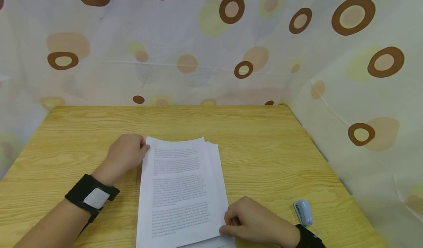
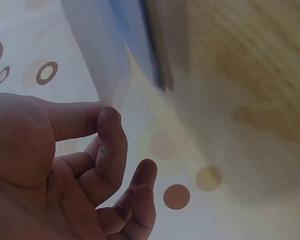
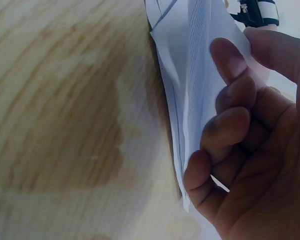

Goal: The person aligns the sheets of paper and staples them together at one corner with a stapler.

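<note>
A printed sheet of paper (image 1: 180, 189) lies over a loose stack of white sheets (image 1: 216, 174) whose edges stick out to the right. My left hand (image 1: 127, 150) pinches the sheet's far left corner between thumb and index finger. In the left wrist view that corner of the sheet (image 2: 92, 55) is lifted above the pile. Down at the near right corner, my right hand (image 1: 249, 220) pinches the same sheet. The right wrist view has this sheet (image 3: 235, 25) between thumb and index finger, with the other fingers curled beside the stack (image 3: 172, 65).
A small light-blue stapler (image 1: 303, 212) sits on the wooden table (image 1: 264, 149), just beyond my right wrist. Black bands (image 1: 92, 194) wrap both wrists. Behind the table's far edge hangs a patterned curtain (image 1: 185, 31) with brown rings, continuing along the right side.
</note>
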The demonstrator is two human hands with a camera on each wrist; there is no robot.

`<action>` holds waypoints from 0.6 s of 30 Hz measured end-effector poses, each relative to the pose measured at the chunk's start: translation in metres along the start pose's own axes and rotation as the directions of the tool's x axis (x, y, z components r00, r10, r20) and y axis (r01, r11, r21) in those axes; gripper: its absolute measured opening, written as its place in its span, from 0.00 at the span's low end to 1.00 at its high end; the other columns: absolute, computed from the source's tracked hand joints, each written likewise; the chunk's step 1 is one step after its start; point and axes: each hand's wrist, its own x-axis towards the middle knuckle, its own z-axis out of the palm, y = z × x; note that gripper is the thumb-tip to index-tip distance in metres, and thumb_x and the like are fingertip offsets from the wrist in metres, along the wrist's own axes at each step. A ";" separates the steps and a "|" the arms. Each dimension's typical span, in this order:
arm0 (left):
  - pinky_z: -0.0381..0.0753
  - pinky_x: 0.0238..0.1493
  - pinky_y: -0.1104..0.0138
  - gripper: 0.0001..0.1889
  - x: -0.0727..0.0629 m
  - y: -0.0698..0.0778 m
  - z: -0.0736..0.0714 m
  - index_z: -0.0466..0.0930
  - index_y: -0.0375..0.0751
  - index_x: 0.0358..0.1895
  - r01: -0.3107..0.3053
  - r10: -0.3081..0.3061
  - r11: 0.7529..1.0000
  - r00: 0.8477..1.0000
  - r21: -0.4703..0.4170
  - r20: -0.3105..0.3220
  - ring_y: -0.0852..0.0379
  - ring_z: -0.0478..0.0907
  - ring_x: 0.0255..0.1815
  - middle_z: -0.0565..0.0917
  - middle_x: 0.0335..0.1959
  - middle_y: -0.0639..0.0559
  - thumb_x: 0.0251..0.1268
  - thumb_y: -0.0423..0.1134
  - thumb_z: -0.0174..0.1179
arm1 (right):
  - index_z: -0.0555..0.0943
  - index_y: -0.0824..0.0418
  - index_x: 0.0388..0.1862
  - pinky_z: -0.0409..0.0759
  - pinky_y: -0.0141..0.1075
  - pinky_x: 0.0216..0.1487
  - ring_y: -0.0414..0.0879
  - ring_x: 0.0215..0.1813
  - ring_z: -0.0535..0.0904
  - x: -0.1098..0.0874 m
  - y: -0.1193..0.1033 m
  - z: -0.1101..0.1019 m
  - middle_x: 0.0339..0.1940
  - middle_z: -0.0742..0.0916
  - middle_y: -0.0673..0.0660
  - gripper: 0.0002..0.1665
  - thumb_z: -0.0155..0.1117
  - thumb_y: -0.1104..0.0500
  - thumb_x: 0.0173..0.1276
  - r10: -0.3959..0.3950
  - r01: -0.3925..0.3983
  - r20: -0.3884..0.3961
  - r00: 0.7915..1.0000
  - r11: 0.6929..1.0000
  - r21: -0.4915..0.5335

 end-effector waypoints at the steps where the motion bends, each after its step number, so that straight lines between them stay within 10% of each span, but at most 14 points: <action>1: 0.67 0.21 0.66 0.12 -0.001 -0.001 0.001 0.82 0.36 0.33 0.012 -0.012 1.000 1.000 0.003 0.007 0.53 0.72 0.21 0.77 0.22 0.47 0.76 0.39 0.60 | 0.84 0.49 0.20 0.64 0.21 0.22 0.23 0.20 0.64 0.000 0.000 0.001 0.17 0.74 0.33 0.18 0.72 0.49 0.71 0.010 -0.010 0.014 1.000 1.000 0.008; 18: 0.67 0.24 0.65 0.18 -0.021 -0.016 -0.004 0.86 0.35 0.36 0.120 -0.124 0.992 0.982 0.035 0.144 0.52 0.74 0.25 0.78 0.24 0.47 0.73 0.49 0.61 | 0.86 0.49 0.35 0.68 0.26 0.24 0.29 0.20 0.68 0.017 0.022 -0.020 0.19 0.77 0.39 0.08 0.69 0.49 0.74 0.139 -0.137 -0.042 0.989 0.990 0.039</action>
